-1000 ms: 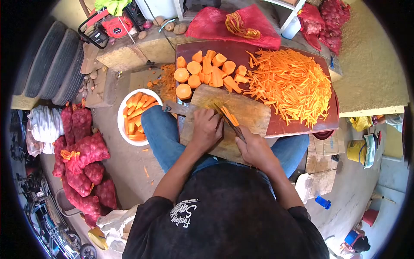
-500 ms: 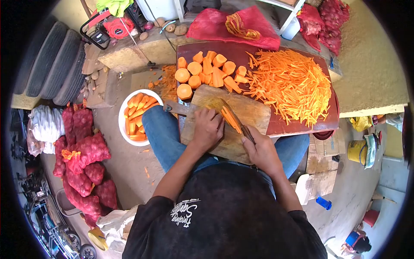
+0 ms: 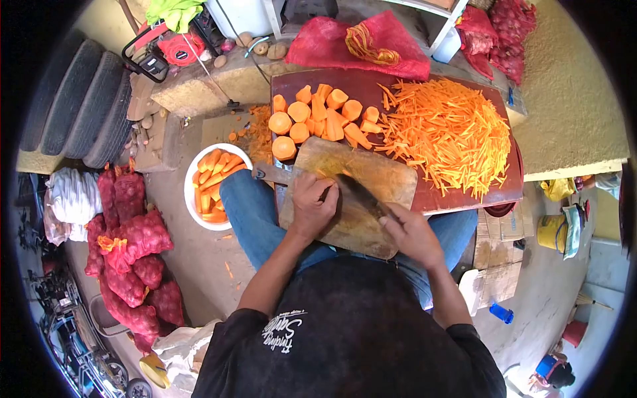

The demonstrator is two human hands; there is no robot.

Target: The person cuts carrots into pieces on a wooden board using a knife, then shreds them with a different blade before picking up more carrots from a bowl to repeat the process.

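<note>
On my lap lies a worn wooden cutting board (image 3: pixel 381 176), tilted slightly. My right hand (image 3: pixel 415 237) grips a dark-bladed knife (image 3: pixel 363 198) by its handle, the blade slanting across the board towards my left fingertips. My left hand (image 3: pixel 314 207) is closed on the board at the left of the blade, with a bit of orange carrot showing at its fingertips; most of that piece is hidden. Beyond the board, thick carrot chunks (image 3: pixel 299 112) stand on a dark red table (image 3: pixel 391 78). To their right rises a big heap of carrot strips (image 3: pixel 451 136).
A white basin (image 3: pixel 192 207) of peeled carrots stands on the floor by my left knee. Red mesh sacks (image 3: pixel 136 242) and stacked tyres (image 3: pixel 86 99) are at the left. A red net bag (image 3: pixel 318 43) lies behind the table. Another person (image 3: pixel 556 371) appears at lower right.
The carrot strips that lay along the knife blade are gone from it. My right hand has moved slightly right and down, and my left hand slightly left; the board has shifted a little downward.
</note>
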